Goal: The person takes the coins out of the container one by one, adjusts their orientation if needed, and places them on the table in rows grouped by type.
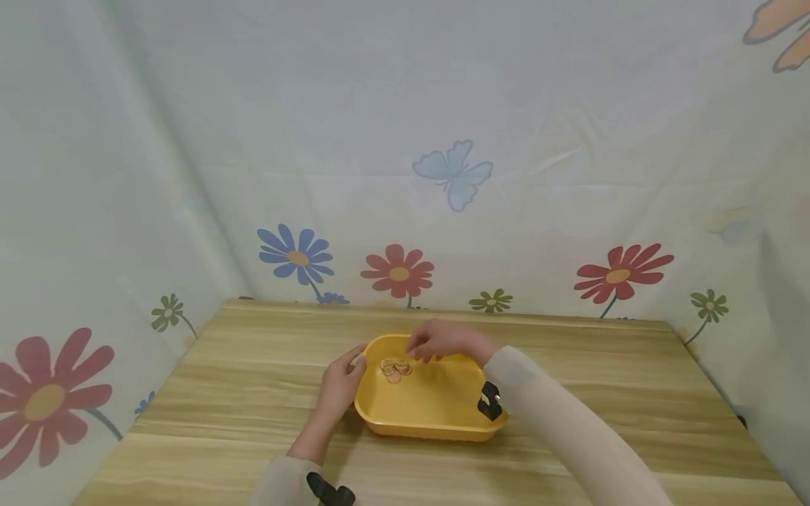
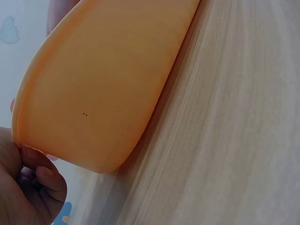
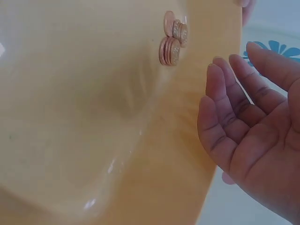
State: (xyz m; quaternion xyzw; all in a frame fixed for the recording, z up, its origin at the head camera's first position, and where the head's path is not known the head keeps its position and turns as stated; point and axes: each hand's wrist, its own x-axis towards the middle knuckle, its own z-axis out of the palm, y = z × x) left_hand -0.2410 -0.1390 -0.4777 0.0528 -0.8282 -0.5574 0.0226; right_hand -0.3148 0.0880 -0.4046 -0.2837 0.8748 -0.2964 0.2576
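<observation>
A yellow plastic basin (image 1: pixel 430 411) sits on the table, and a small cluster of coins (image 1: pixel 395 370) lies on its floor toward the back left. Seen from the right wrist, the coins (image 3: pixel 171 50) are in short stacks leaning close together, copper and gold in tone. With curled fingers my left hand (image 1: pixel 340 383) grips the basin's left rim; the left wrist view shows the hand (image 2: pixel 35 185) at the rim's corner. Above the back of the basin hovers my right hand (image 1: pixel 439 339), fingers relaxed and slightly bent. Its palm (image 3: pixel 262 154) shows nothing held, and the fingertips stay apart from the coins.
The basin stands on a wood-grain tabletop (image 1: pixel 253 379). Behind and beside it hang pale curtains (image 1: pixel 354 140) printed with flowers and butterflies. Black straps with small devices are on both wrists, over white sleeves (image 1: pixel 569 422).
</observation>
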